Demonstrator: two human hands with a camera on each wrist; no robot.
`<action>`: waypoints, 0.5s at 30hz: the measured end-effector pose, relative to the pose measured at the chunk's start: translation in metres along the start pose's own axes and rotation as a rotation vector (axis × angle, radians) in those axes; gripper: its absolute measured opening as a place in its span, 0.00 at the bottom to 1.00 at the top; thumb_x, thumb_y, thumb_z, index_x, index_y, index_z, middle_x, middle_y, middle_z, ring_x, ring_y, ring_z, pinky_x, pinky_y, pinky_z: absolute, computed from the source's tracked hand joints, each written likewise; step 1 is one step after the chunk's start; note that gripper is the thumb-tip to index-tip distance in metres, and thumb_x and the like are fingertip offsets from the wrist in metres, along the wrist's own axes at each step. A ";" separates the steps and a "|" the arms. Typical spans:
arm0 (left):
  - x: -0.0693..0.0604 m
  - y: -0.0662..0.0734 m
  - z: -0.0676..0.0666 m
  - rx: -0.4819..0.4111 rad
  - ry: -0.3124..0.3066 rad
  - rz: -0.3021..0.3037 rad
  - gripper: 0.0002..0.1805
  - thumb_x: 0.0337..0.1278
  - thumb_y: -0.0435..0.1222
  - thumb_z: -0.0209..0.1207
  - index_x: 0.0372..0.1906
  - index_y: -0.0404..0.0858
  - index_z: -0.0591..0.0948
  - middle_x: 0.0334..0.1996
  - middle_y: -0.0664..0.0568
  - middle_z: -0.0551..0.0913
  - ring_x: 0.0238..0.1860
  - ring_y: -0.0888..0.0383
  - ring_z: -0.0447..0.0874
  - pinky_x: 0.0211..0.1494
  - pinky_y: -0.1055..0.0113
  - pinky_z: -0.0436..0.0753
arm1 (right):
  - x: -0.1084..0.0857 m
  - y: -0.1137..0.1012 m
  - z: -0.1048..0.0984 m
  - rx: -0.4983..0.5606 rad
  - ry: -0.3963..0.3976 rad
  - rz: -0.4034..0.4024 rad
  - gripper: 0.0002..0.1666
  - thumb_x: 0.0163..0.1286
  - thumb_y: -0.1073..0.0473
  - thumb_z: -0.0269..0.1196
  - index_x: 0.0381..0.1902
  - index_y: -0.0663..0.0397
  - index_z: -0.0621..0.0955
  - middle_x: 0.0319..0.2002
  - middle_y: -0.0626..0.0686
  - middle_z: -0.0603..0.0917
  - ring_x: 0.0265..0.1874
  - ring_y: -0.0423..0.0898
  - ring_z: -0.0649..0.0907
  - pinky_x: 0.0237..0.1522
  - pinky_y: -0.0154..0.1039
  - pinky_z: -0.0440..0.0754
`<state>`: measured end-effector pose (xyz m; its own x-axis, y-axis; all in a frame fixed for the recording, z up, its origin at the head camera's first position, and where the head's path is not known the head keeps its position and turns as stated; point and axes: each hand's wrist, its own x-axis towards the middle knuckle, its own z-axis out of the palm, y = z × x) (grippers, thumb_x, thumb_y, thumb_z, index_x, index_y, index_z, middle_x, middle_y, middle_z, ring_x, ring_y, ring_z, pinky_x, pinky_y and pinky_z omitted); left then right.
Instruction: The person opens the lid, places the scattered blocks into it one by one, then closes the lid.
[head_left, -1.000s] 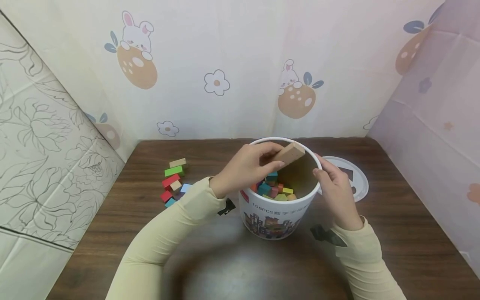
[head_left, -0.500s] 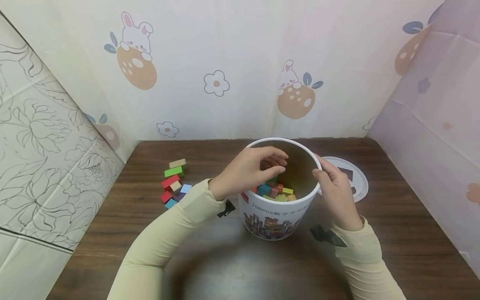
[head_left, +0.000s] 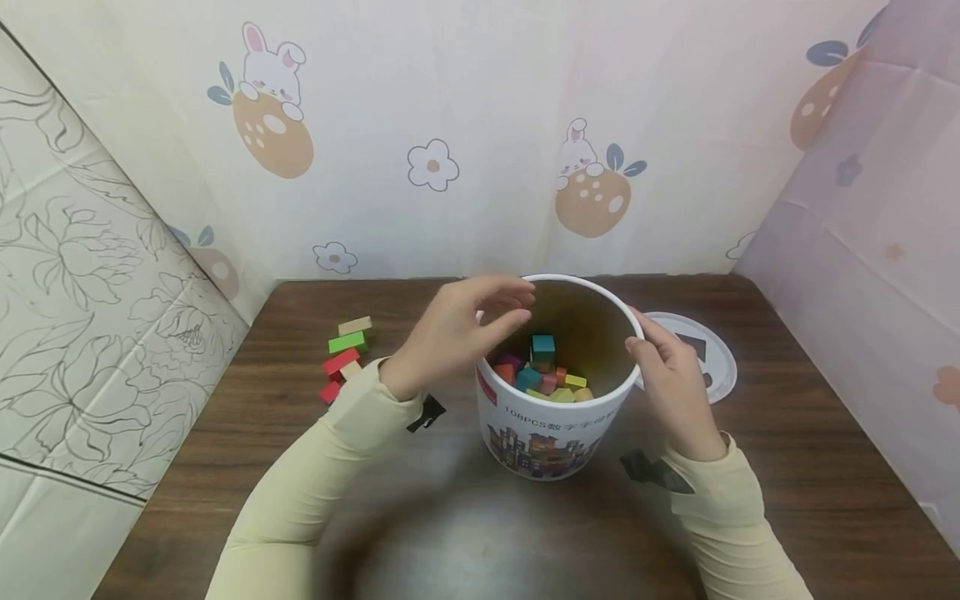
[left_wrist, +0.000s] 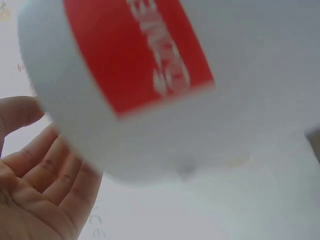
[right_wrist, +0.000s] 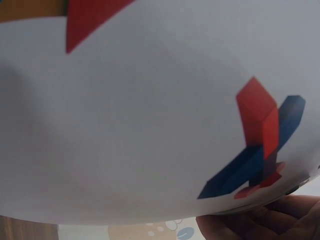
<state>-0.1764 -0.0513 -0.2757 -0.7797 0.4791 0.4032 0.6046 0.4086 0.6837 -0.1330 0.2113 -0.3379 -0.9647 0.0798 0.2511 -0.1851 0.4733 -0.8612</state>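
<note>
A white bucket [head_left: 517,421] with printed block pictures stands upright and uncovered in the head view. Inside lie several coloured wooden blocks, among them a teal block [head_left: 543,347]. My left hand [head_left: 465,321] is over the bucket's left rim with nothing in its grasp, fingers and thumb apart. In the left wrist view that hand [left_wrist: 47,190] appears beside the bucket's wall [left_wrist: 200,135]. My right hand [head_left: 667,375] grips the right rim between thumb and fingers. The right wrist view shows mostly bucket wall [right_wrist: 125,115], with part of the right hand [right_wrist: 265,222] at its lower edge.
To the left, several loose blocks lie on the brown wooden table [head_left: 247,433], including a green block [head_left: 347,342] and a red block [head_left: 341,362]. A white lid [head_left: 723,367] lies behind the right hand. A patterned curtain [head_left: 487,217] backs the table.
One second ago the left hand held a plain wooden block over the bucket; by half a second ago it had let go. It has since moved left towards the rim. The right hand keeps its place.
</note>
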 end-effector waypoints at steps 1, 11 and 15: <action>-0.001 -0.003 -0.004 0.012 0.021 -0.001 0.18 0.60 0.37 0.65 0.55 0.41 0.81 0.50 0.53 0.86 0.49 0.62 0.85 0.55 0.65 0.83 | 0.000 0.000 0.000 0.001 0.000 0.001 0.26 0.78 0.54 0.44 0.71 0.47 0.70 0.68 0.53 0.73 0.67 0.56 0.73 0.61 0.61 0.74; -0.026 -0.045 -0.024 0.085 0.113 -0.150 0.23 0.60 0.40 0.65 0.60 0.42 0.78 0.55 0.53 0.82 0.54 0.57 0.82 0.58 0.59 0.82 | 0.000 0.000 0.000 0.006 0.001 -0.002 0.26 0.78 0.54 0.45 0.71 0.49 0.70 0.68 0.54 0.73 0.67 0.57 0.73 0.61 0.62 0.73; -0.033 -0.063 -0.024 0.187 0.056 -0.267 0.28 0.60 0.45 0.65 0.64 0.42 0.75 0.60 0.50 0.79 0.60 0.52 0.78 0.62 0.53 0.79 | 0.000 0.000 0.000 0.005 0.001 0.000 0.26 0.78 0.54 0.45 0.71 0.49 0.70 0.68 0.54 0.74 0.67 0.57 0.74 0.61 0.62 0.74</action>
<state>-0.1927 -0.1116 -0.3181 -0.9194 0.2945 0.2606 0.3927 0.6524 0.6482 -0.1325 0.2114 -0.3375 -0.9646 0.0806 0.2512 -0.1857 0.4690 -0.8635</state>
